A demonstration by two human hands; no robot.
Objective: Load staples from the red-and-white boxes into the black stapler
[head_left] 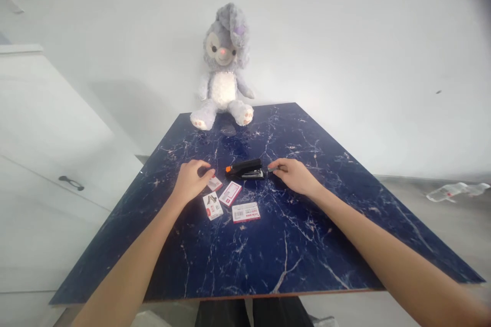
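Note:
A black stapler (pixel 245 168) with an orange end lies on the blue marbled table, its top raised a little over the metal part on the right. My right hand (pixel 292 174) is just right of it, thumb and fingers pinching a small grey strip of staples (pixel 271 169). To the stapler's left, my left hand (pixel 192 179) has thumb and forefinger apart, beside a small red-and-white box (pixel 215 183) that it partly covers. Closer to me are another small box (pixel 230 193), a white box with a stapler picture (pixel 213 206) and a box with a barcode (pixel 246 212).
A grey plush rabbit (pixel 224 87) sits at the table's far edge against the white wall. On the left stands a white cabinet (pixel 57 204) with a dark handle. Clear plastic wrapping (pixel 448 191) lies on the floor to the right.

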